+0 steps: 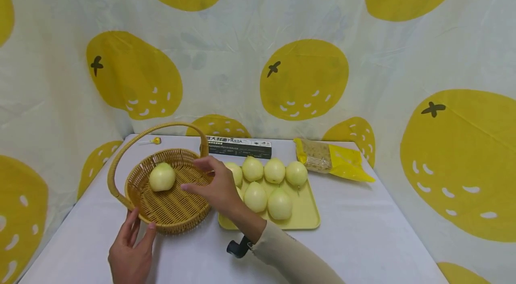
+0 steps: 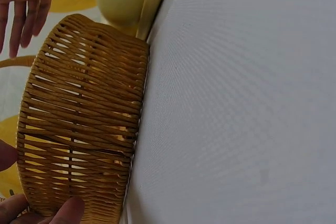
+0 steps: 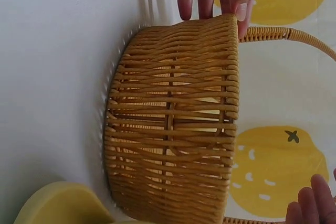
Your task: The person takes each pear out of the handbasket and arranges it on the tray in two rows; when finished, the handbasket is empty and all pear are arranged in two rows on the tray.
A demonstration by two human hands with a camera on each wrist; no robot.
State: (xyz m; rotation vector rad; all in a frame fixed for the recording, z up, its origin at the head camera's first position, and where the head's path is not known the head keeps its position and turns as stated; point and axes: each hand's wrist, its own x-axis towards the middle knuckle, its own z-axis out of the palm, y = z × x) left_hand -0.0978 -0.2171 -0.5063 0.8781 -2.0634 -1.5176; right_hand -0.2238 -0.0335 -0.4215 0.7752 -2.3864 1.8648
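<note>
A round wicker basket [image 1: 173, 225] with an arched handle stands on the left of the table. One pale green pear [image 1: 162, 177] lies inside it, towards the left. At the basket's front left, my left hand [image 1: 131, 248] touches the rim and outer wall with fingers and thumb spread. My right hand [image 1: 219, 185] hovers over the basket's right side, thumb and fingers apart, holding nothing. Several more pears [image 1: 280, 203] sit on a pale yellow tray [image 1: 304, 217] to the right; my right wrist hides part of its left side.
Behind the tray lies a black and white pasta box [image 1: 246, 147]. A yellow, partly see-through food packet [image 1: 334, 158] lies at the back right. A small wrapped lollipop [image 1: 156, 140] is behind the basket. Patterned cloth hangs around the white table [image 1: 354, 239].
</note>
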